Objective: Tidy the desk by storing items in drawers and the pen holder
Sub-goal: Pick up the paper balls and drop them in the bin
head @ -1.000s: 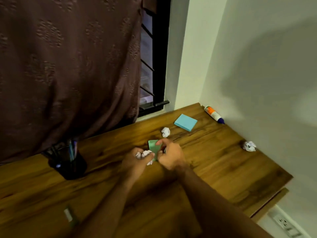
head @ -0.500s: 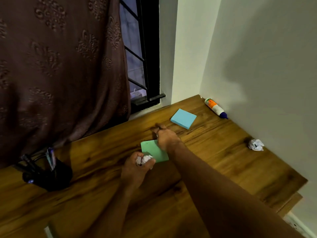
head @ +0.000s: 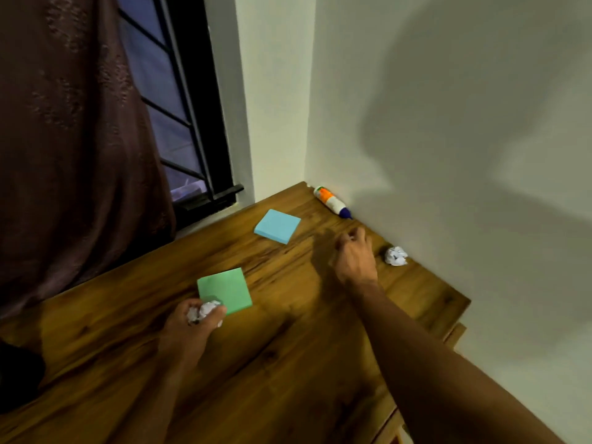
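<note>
My left hand [head: 192, 328] is closed around a crumpled white paper ball [head: 206, 310], hovering over the near corner of a green sticky-note pad [head: 226, 288] that lies flat on the wooden desk [head: 288, 363]. My right hand [head: 354, 256] is stretched toward the wall with its fingers curled shut; a pale scrap of crumpled paper shows between them. Just right of that hand, another paper ball [head: 396, 256] rests on the desk against the wall. A blue sticky-note pad [head: 278, 225] lies farther back, and a glue bottle [head: 331, 201] lies in the corner.
A dark shape at the left edge [head: 17, 373] is the pen holder, mostly cut off. A brown curtain [head: 70, 139] and a barred window [head: 179, 116] stand behind the desk. A white wall [head: 448, 155] bounds the desk's right side.
My right hand left the green pad, closed over the paper ball near the blue pad, and moved right toward the wall. My left hand kept its paper ball. The view swung right.
</note>
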